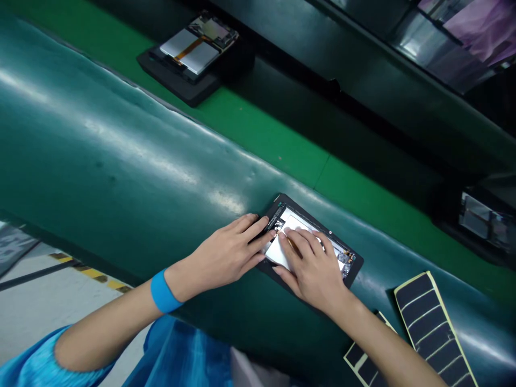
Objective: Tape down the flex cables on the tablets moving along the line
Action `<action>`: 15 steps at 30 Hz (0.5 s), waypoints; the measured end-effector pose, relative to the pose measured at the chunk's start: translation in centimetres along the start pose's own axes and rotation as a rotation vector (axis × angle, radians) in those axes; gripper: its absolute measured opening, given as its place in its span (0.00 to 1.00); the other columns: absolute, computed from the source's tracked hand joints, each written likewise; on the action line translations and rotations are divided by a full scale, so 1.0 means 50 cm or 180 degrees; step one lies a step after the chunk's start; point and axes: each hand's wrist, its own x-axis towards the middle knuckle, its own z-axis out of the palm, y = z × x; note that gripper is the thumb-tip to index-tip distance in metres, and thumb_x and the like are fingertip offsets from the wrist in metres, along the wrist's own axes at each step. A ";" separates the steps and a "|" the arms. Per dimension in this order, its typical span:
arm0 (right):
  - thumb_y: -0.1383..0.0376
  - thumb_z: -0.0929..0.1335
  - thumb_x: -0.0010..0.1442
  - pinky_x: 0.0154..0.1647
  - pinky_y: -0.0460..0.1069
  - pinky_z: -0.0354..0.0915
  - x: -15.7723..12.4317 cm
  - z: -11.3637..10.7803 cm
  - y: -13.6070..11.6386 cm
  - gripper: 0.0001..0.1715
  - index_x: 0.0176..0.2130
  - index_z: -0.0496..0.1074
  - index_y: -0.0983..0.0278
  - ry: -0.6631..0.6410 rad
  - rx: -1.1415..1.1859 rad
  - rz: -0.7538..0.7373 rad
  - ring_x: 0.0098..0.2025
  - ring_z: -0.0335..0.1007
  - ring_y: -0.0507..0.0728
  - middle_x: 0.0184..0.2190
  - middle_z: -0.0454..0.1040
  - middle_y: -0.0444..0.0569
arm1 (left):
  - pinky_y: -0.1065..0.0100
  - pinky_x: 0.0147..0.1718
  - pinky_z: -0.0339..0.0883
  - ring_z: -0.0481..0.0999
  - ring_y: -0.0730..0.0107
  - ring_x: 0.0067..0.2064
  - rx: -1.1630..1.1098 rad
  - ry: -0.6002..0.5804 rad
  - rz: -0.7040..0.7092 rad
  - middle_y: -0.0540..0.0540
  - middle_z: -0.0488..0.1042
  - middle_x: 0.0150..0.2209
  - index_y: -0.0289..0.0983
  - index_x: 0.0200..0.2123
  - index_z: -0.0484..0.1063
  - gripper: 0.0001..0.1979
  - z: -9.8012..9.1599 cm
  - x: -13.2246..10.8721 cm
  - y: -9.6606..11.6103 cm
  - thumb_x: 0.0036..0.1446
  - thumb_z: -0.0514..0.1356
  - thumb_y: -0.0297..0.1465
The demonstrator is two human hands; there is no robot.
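An opened tablet-like device (306,210) lies tilted on the dark green bench mat, its inner parts facing up. Silvery-white battery cells (277,257) fill much of its middle, and small circuit parts show at both ends. My left hand (226,252) rests at the device's left end, fingers stretched out and fingertips on its edge and inner parts. Over the battery, my right hand (316,269) lies with fingers spread, tips pressing on the white surface and covering part of it. A blue band circles my left wrist.
A green conveyor belt (258,129) runs behind the bench mat. On it, a black tray (177,88) carries another opened device (189,49); a further device (486,220) sits far right. Sheets of black adhesive pads (433,322) lie near my right forearm.
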 end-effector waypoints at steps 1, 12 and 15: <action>0.51 0.63 0.71 0.63 0.61 0.52 0.000 0.000 0.000 0.31 0.63 0.68 0.68 0.0000 0.0005 0.0000 0.60 0.62 0.66 0.60 0.72 0.58 | 0.48 0.59 0.68 0.69 0.45 0.61 -0.0028 0.0016 -0.0004 0.32 0.69 0.61 0.31 0.65 0.64 0.23 0.001 -0.001 0.000 0.71 0.52 0.35; 0.52 0.63 0.72 0.62 0.62 0.53 0.005 -0.001 0.000 0.31 0.63 0.68 0.69 0.0023 0.0002 -0.0030 0.60 0.62 0.65 0.59 0.73 0.57 | 0.48 0.59 0.68 0.69 0.44 0.62 -0.0210 0.0028 -0.0028 0.32 0.68 0.62 0.32 0.65 0.63 0.24 0.004 -0.002 -0.002 0.70 0.54 0.34; 0.52 0.62 0.72 0.62 0.62 0.53 0.005 0.000 0.000 0.30 0.62 0.68 0.69 0.0033 -0.0020 -0.0039 0.59 0.63 0.65 0.58 0.73 0.57 | 0.51 0.59 0.67 0.68 0.47 0.63 -0.0203 0.0021 -0.0035 0.33 0.68 0.62 0.33 0.65 0.63 0.24 0.000 -0.001 -0.003 0.70 0.55 0.34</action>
